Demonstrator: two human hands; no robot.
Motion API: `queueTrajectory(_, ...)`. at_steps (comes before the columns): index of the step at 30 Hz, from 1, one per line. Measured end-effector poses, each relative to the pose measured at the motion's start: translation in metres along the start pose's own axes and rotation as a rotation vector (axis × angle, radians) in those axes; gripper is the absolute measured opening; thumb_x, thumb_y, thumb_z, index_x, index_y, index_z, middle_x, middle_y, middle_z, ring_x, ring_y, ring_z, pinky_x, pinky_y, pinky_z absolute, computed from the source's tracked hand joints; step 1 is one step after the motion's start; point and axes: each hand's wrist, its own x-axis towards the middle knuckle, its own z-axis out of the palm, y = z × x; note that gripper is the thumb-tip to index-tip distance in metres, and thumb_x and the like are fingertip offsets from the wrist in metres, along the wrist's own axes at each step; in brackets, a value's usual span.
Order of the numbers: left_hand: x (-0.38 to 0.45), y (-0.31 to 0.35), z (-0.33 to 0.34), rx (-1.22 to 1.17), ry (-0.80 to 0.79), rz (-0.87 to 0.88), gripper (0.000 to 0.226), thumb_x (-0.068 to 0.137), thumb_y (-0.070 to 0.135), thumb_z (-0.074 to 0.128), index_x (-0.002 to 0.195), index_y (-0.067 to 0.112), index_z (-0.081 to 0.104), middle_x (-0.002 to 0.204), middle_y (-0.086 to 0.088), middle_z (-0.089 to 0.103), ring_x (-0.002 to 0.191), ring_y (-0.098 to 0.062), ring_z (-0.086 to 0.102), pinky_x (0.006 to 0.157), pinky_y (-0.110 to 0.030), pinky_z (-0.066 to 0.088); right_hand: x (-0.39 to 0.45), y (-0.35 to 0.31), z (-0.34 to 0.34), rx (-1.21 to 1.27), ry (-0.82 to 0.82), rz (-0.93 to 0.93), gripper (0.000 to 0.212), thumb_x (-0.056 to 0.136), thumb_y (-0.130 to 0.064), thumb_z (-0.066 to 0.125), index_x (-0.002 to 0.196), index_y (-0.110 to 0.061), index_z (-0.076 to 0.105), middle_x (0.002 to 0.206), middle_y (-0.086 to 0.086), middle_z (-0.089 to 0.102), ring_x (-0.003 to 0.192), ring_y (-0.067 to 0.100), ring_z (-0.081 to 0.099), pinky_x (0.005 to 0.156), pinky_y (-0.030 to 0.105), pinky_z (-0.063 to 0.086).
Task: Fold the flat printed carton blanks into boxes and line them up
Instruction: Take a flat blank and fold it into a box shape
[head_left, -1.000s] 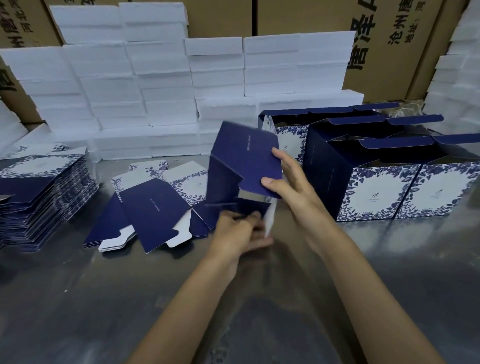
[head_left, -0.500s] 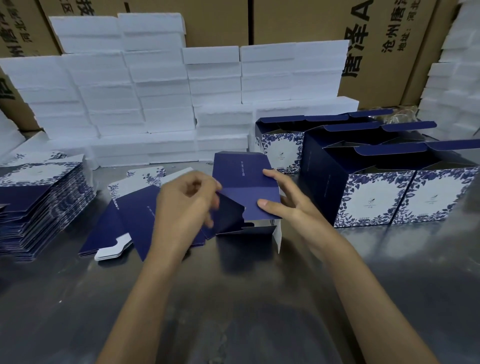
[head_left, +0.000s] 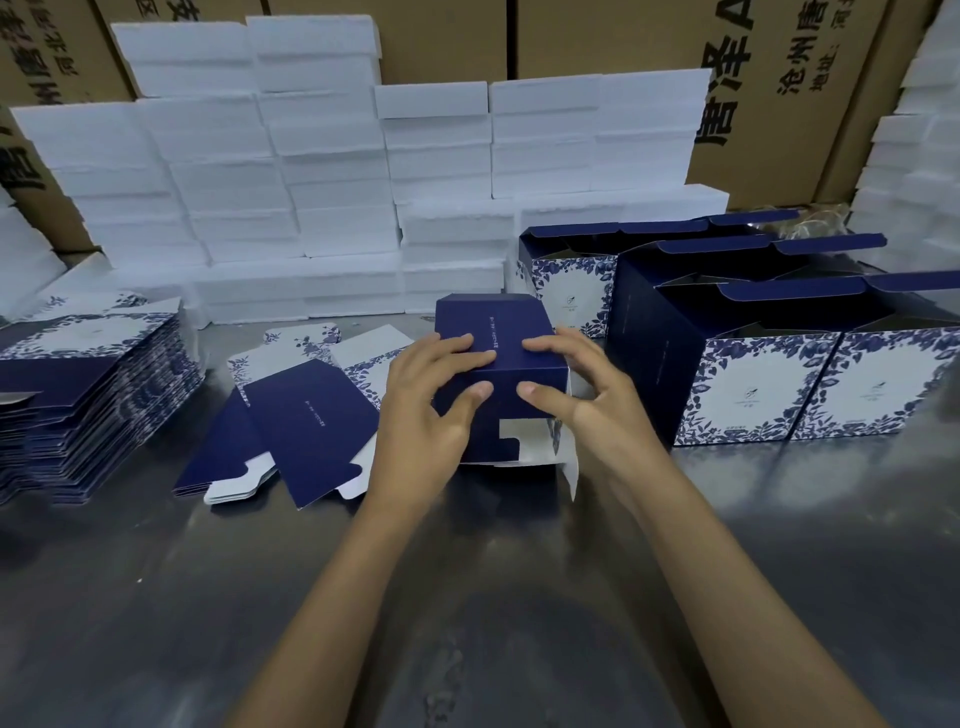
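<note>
Steel-grey and faintly glossy, the table (head_left: 519, 623) spreads out beneath both my forearms, smeared with soft reflections. Beyond my fingertips rises a wall of white foam blocks (head_left: 322, 176), matte and crumbly at the edges, backed by brown corrugated cases (head_left: 810, 78). Just to the right of my right hand stand the finished boxes (head_left: 753, 389), crisp cubes of dark blue card with white floral faces, their top flaps open. Far off to the left of my left hand sits the stack of flat blanks (head_left: 88, 395), thin and neatly layered, and close beside that hand a few loose blanks (head_left: 311, 426) lie fanned out. Between my hands is the half-formed carton (head_left: 498, 358), resting on the table, its smooth navy top squared up while a white tab and a loose flap hang out at the near bottom. My left hand (head_left: 431, 410) and right hand (head_left: 587, 400) each lie spread over its top edge, fingers on top and thumbs pressing the near face, nipping the fold between them. I judge the risk lies in that untucked bottom: press unevenly and the thin card could crease off its score, or the box could skew, spring apart, or slide on the slick table into the finished row.
</note>
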Motion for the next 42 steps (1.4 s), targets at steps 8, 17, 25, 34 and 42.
queueTrajectory(8, 0.001, 0.003, 0.005, -0.019, 0.010, -0.001, 0.021, 0.087, 0.020, 0.076, 0.107, 0.029, 0.076, 0.120, 0.019, 0.063, 0.121, 0.013, 0.035, 0.100, -0.007, 0.029, -0.002, -0.004, 0.004, -0.073, 0.009, -0.082, 0.023, 0.084, -0.009, 0.080, 0.095, -0.029, 0.076, 0.145, -0.012, 0.050, 0.136, 0.002, 0.044, 0.116, 0.040, 0.039)
queueTrajectory(17, 0.000, 0.004, 0.004, -0.074, -0.017, -0.043, 0.023, 0.090, 0.020, 0.073, 0.110, 0.032, 0.074, 0.123, 0.020, 0.064, 0.129, 0.002, 0.040, 0.104, -0.018, 0.036, 0.002, 0.000, -0.009, 0.011, -0.052, -0.043, 0.025, 0.086, -0.009, 0.078, 0.107, -0.021, 0.079, 0.145, -0.018, 0.052, 0.132, -0.010, 0.046, 0.113, 0.032, 0.044)
queueTrajectory(25, 0.002, 0.009, -0.001, -0.104, -0.058, -0.059, 0.023, 0.093, 0.018, 0.069, 0.106, 0.037, 0.072, 0.122, 0.020, 0.065, 0.131, -0.002, 0.042, 0.095, -0.001, 0.028, 0.005, 0.005, -0.012, -0.003, -0.037, -0.048, 0.021, 0.086, -0.009, 0.078, 0.104, -0.020, 0.080, 0.142, -0.019, 0.056, 0.136, -0.005, 0.044, 0.117, 0.039, 0.040)
queueTrajectory(34, -0.001, 0.009, -0.005, -0.121, -0.069, -0.035, 0.027, 0.093, 0.007, 0.066, 0.106, 0.030, 0.068, 0.123, 0.019, 0.065, 0.130, -0.003, 0.047, 0.104, -0.020, 0.037, 0.005, 0.007, -0.015, 0.002, -0.067, -0.048, 0.023, 0.091, -0.009, 0.073, 0.108, -0.024, 0.079, 0.154, -0.016, 0.045, 0.142, -0.005, 0.037, 0.119, 0.042, 0.037)
queueTrajectory(42, -0.011, 0.001, 0.009, 0.394, -0.303, 0.250, 0.055, 0.062, 0.047, 0.084, 0.105, 0.031, 0.054, 0.154, 0.006, 0.028, 0.151, -0.021, 0.009, 0.115, -0.039, 0.019, 0.005, 0.004, -0.016, 0.081, -0.072, 0.015, 0.030, 0.094, -0.006, 0.067, 0.114, -0.027, 0.076, 0.159, -0.007, 0.039, 0.147, 0.003, 0.033, 0.119, 0.044, 0.036)
